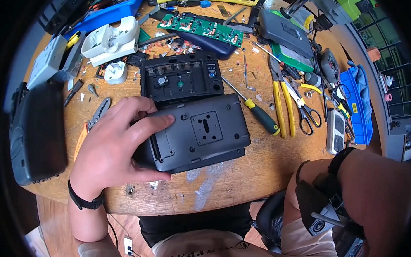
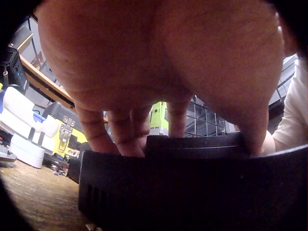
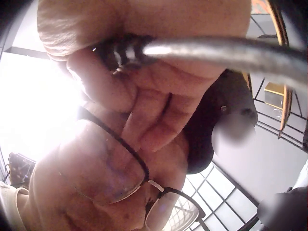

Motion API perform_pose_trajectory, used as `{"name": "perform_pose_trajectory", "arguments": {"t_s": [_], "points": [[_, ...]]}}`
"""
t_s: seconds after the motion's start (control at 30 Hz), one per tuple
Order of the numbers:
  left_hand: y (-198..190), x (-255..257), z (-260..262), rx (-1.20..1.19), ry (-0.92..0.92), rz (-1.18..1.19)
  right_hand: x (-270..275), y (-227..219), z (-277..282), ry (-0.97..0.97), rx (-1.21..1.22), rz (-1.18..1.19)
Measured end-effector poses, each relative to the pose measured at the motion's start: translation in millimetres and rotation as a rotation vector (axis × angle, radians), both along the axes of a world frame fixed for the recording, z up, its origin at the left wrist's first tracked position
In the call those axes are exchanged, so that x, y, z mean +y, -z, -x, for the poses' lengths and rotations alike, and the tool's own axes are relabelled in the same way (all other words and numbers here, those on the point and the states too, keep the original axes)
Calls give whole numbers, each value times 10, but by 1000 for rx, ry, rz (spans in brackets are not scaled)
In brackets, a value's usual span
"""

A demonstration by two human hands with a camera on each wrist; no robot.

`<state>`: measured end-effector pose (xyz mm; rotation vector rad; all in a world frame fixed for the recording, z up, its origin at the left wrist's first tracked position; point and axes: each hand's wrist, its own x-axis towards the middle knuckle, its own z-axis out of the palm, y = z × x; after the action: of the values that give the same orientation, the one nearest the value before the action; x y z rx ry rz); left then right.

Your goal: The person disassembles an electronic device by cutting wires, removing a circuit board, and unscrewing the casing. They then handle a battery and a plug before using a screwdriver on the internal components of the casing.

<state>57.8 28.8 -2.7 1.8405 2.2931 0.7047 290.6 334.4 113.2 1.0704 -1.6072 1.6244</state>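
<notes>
At the left end of a black plastic housing [image 1: 205, 128], my left hand [image 1: 120, 140] grips with the thumb along the near edge and the forefinger on top. The housing lies with a recessed square of screw holes facing up. Directly behind it is an open black casing [image 1: 181, 79] with a small round silver part inside. My right hand [image 3: 159, 96] is raised close to the face, its fingers curled around the dark handle of a screwdriver [image 3: 202, 50]. The shaft sticks out sideways; its tip is outside the right wrist view.
A green-handled screwdriver [image 1: 261, 117], yellow-handled pliers [image 1: 284, 103] and scissors [image 1: 304, 109] lie right of the housing. A green circuit board [image 1: 202, 29] rests at the back among scraps. A large black case [image 1: 38, 132] stands far left, a blue tray [image 1: 356, 109] far right.
</notes>
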Motion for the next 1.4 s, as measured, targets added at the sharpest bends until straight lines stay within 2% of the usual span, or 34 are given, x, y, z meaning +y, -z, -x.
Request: {"name": "perform_pose_trajectory", "arguments": {"t_s": [0.3, 1.4], "points": [[-5, 11, 2, -18, 11, -35, -139, 102, 21, -22, 24, -5], [8, 9, 6, 3, 13, -38, -31, 52, 125, -27, -5, -11]]}}
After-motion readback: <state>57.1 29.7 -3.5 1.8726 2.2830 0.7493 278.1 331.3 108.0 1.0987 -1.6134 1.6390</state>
